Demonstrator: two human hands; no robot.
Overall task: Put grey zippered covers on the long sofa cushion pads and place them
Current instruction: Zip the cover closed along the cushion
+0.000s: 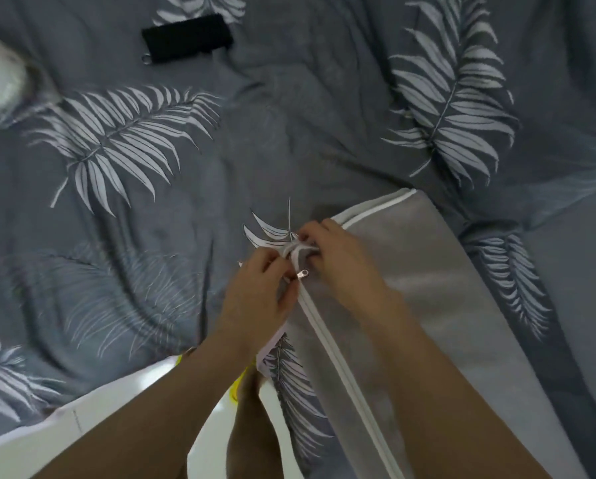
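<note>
Head view: grey cover (410,288) lay on the bed (185,202), zipper pull (303,274) near its far corner. My left hand (260,295) and right hand (338,261) pinched the fabric there, fingers (315,231) curled on it. I judged: keep edges together, draw pull straight.

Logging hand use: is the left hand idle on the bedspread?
No, the left hand grips the grey cover beside the zipper pull.
</note>
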